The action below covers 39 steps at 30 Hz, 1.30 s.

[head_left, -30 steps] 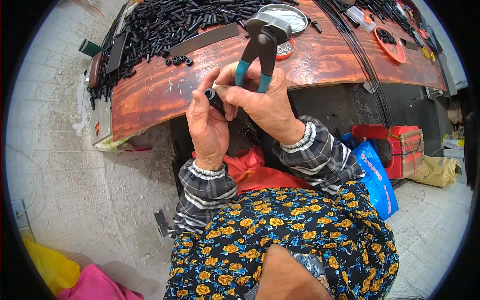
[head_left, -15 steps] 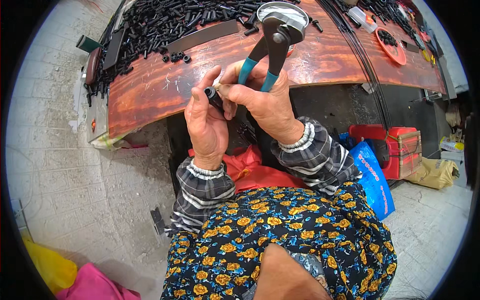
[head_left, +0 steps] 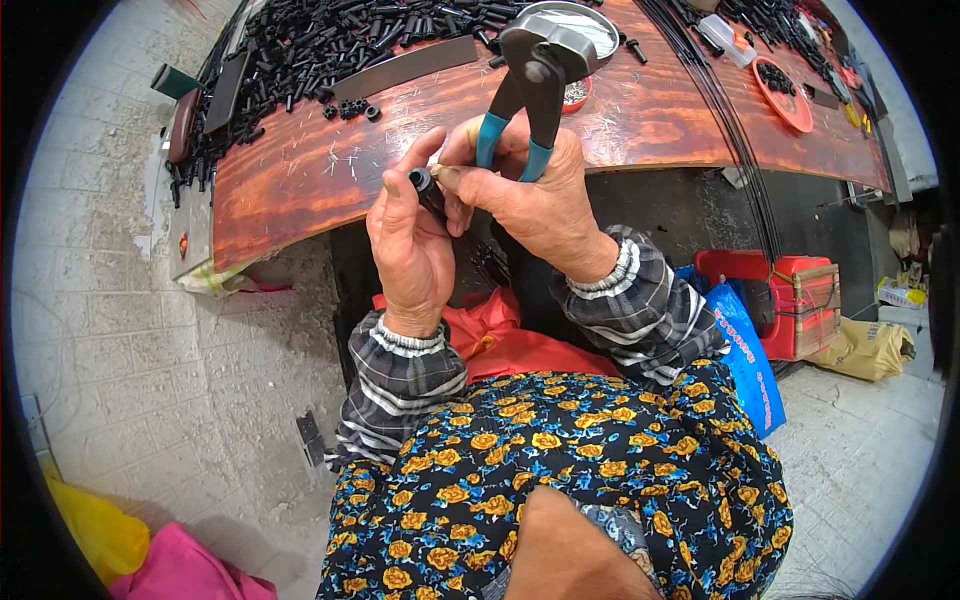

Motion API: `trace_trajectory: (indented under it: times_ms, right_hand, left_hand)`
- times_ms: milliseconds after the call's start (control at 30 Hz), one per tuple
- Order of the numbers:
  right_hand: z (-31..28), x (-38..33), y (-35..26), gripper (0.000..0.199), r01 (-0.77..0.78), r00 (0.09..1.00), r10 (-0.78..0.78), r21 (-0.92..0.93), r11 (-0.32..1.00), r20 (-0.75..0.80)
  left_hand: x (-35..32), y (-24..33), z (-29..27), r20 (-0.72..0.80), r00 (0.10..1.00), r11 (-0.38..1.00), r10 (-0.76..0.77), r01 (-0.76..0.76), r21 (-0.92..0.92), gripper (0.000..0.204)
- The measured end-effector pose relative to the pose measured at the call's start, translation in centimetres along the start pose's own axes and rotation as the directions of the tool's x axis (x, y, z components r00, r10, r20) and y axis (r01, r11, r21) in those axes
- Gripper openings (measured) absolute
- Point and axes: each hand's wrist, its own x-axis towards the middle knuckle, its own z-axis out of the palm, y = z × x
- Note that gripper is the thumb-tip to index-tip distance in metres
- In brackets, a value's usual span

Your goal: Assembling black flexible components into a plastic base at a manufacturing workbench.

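- My left hand [head_left: 410,255] is curled, holding the black tube [head_left: 422,182] between thumb and fingers; its round open end points up towards me, just short of the table [head_left: 290,200] edge.
- My right hand [head_left: 545,210] holds the pincers [head_left: 540,85], teal handles tucked into it, head up; thumb and fingertips pinch close at the tube's mouth, on something small and pale I cannot make out.
- The tube looks like hard plastic; I judge it light, stiff and hard to crush; its glossy wall may slip or roll, so the grip belongs round the barrel, just below the rim, mouth left free.
- The pincers look like the heavy thing here, weight mostly in the steel head; they should want to tip; best held low on the handles, whose sleeves look grippy.
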Motion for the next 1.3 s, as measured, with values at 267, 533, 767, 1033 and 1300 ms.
trace_trajectory:
  times_ms: [267, 533, 767, 1033, 1300]
  right_hand:
    - [-0.2, -0.2, -0.2, 0.007, -0.017, 1.0, 0.018, 0.018, 1.0, -0.013]
    - [-0.6, 0.2, -1.0, 0.005, -0.06, 0.997, 0.06, -0.009, 0.998, 0.038]
    - [-1.1, 0.5, -1.0, 0.009, -0.081, 0.993, 0.079, 0.024, 0.996, 0.087]
    - [-1.2, 0.8, -1.3, 0.016, -0.055, 0.993, 0.06, -0.058, 0.997, 0.104]
    - [-1.7, 0.9, -1.5, 0.016, -0.023, 0.989, 0.04, -0.116, 0.993, 0.142]
  left_hand:
    - [0.2, -0.4, -0.8, 0.057, 0.998, 1.0, -0.015, 0.015, -0.009, 0.062]
    - [0.4, -0.3, -0.8, 0.12, 0.993, 1.0, -0.015, 0.017, -0.012, 0.062]
    - [0.5, -0.4, -0.9, 0.129, 0.991, 0.999, -0.028, 0.03, -0.013, 0.061]
    - [0.2, -0.4, -1.0, 0.121, 0.992, 0.999, -0.032, 0.031, 0.008, 0.06]
    - [0.2, -0.6, -0.8, 0.112, 0.993, 0.999, -0.038, 0.037, 0.011, 0.059]
